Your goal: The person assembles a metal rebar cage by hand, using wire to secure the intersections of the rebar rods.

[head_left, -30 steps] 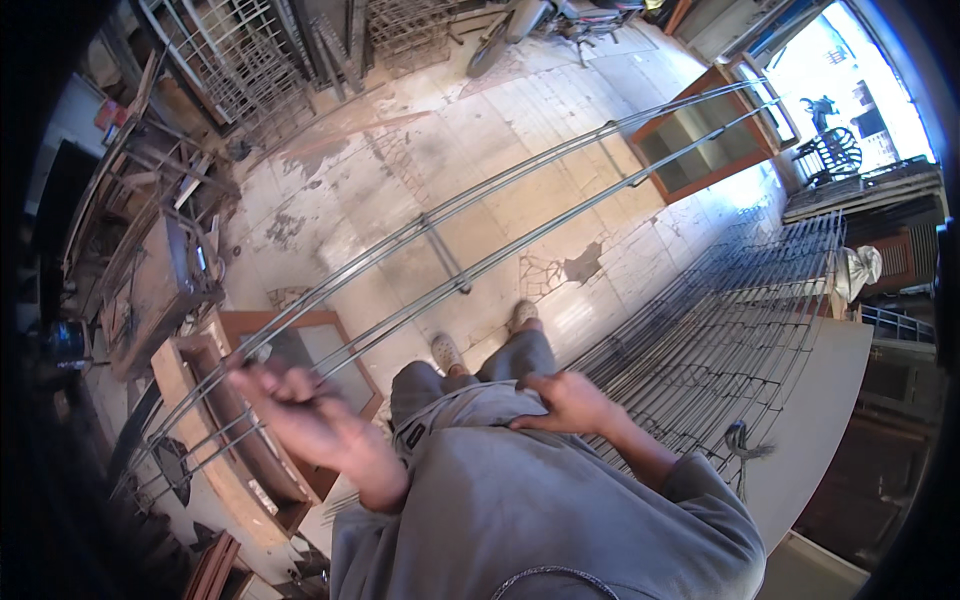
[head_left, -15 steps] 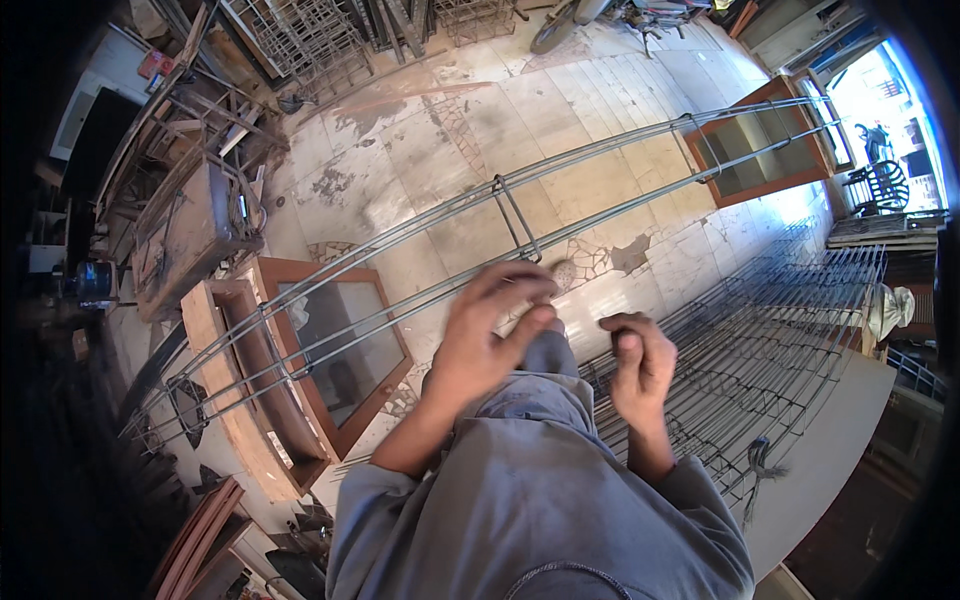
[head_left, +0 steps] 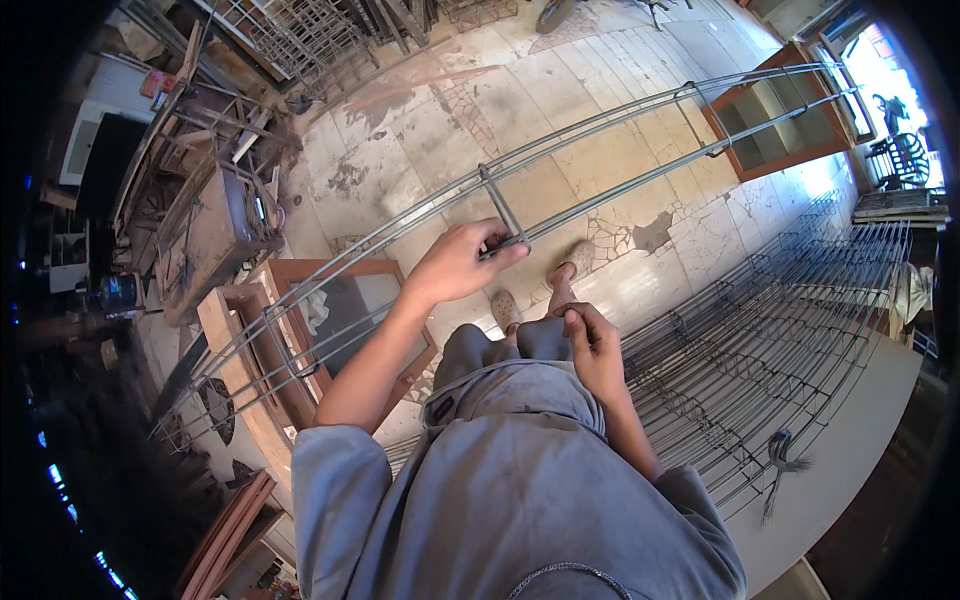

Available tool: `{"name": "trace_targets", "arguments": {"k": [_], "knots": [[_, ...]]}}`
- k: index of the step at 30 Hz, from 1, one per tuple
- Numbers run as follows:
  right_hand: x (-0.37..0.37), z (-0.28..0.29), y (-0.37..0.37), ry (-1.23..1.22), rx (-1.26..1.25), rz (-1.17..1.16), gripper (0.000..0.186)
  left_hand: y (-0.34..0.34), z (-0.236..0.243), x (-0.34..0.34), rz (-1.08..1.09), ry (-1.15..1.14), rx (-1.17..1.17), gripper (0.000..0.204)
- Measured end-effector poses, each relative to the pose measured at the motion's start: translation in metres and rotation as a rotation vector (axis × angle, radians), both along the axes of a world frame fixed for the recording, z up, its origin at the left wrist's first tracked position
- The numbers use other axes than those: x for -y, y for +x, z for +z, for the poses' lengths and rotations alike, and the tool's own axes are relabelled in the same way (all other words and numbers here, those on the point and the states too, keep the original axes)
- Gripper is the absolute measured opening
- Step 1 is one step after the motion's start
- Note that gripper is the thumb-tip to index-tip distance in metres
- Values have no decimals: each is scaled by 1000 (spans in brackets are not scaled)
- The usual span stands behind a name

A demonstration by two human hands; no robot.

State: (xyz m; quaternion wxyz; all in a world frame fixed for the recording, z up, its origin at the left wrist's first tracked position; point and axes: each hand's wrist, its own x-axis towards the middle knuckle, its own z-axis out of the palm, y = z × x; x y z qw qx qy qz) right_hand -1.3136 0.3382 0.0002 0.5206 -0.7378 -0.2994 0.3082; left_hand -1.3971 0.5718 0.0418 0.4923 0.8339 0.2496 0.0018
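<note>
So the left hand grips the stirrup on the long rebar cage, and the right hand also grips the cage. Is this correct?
Not quite. In the head view the left hand does grip the stirrup on the rebar cage, but the right hand is not on the cage: it is held near the person's waist, fingers curled.

A metalworking or building workshop — the signs lie all around. A long cage of steel bars point(head_left: 600, 170) runs across the cracked, stained tiled floor point(head_left: 420, 130), more bar cages point(head_left: 760, 330) are stacked at the right, and welded wire grids point(head_left: 290, 30) lean at the back. Wooden frames point(head_left: 300, 330) and a cluttered workbench point(head_left: 215, 225) stand at the left — rough and dusty.
</note>
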Motion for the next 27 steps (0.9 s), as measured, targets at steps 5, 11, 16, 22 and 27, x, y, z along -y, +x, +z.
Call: {"name": "trace_targets", "arguments": {"k": [5, 11, 16, 22, 27], "knots": [[7, -9, 5, -37, -280, 1, 12, 2, 4, 10, 27, 144, -113, 38], [1, -21, 4, 78, -249, 32, 11, 1, 11, 22, 166, 45, -40, 35], [-12, -14, -11, 154, -174, 5, 16, 2, 17, 20, 140, 44, -30, 40], [-7, -27, -5, 158, -44, 56, 16, 4, 12, 25, 176, -5, -28, 37], [-5, -10, 2, 87, -171, 80, 11, 4, 11, 17, 139, -218, -59, 38]]}}
